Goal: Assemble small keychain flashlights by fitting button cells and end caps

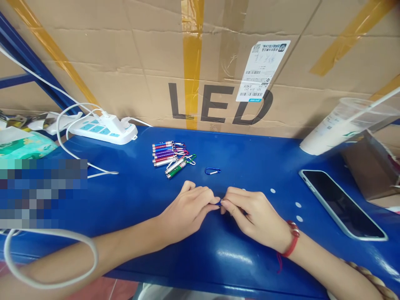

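Observation:
My left hand [193, 208] and my right hand [250, 212] meet fingertip to fingertip above the blue table [137, 196]. Both are closed in a pinch. Between the fingertips a tiny blue part shows; the fingers cover the rest, so its kind cannot be told. Just beyond them lies a loose blue carabiner clip [213, 171]. To its left is a row of small metal penlights [164, 155] in blue, red, purple and silver, with carabiners on their ends. A green penlight [176, 170] lies slanted at the near side of that group.
A phone [343, 204] and a tilted plastic cup [331, 129] are on the right, near small white dots [298, 205]. A white power strip [106, 129] with cables sits back left. A large cardboard box [140, 62] stands behind. A white cable loop [51, 285] crosses my left forearm.

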A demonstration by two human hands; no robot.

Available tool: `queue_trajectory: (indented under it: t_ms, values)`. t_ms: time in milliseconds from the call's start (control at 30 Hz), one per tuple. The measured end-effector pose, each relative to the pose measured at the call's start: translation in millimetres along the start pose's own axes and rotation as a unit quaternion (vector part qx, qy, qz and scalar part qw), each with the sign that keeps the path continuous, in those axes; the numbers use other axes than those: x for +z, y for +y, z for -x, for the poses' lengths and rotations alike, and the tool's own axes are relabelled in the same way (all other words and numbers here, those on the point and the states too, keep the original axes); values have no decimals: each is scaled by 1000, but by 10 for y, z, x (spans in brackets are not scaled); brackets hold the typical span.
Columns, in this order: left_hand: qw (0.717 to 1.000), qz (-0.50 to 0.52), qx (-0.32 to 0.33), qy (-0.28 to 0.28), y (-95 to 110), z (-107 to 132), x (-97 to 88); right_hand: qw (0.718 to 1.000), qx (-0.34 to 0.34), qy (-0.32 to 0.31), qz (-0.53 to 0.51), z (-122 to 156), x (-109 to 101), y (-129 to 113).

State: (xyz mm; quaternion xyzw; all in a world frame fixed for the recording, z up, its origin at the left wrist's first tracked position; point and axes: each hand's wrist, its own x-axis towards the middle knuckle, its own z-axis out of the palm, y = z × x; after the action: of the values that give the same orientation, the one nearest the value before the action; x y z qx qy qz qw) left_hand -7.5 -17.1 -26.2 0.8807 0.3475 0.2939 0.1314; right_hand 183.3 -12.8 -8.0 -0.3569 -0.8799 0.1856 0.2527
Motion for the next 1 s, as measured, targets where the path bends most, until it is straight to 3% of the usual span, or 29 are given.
queue_trajectory:
  t_ms: [533, 700, 867, 1000]
  values:
    - [993, 48, -102, -30, 53, -42, -72, 999, 2, -14, 31, -21, -76, 15]
    - [992, 53, -111, -38, 58, -42, -76, 998, -7, -18, 54, -20, -87, 48]
    - [992, 33, -111, -53, -16, -52, -37, 988, -61, -11, 141, -25, -22, 85]
    - [995, 36, -93, -27, -70, -74, -27, 988, -65, -25, 136, -15, 33, 47]
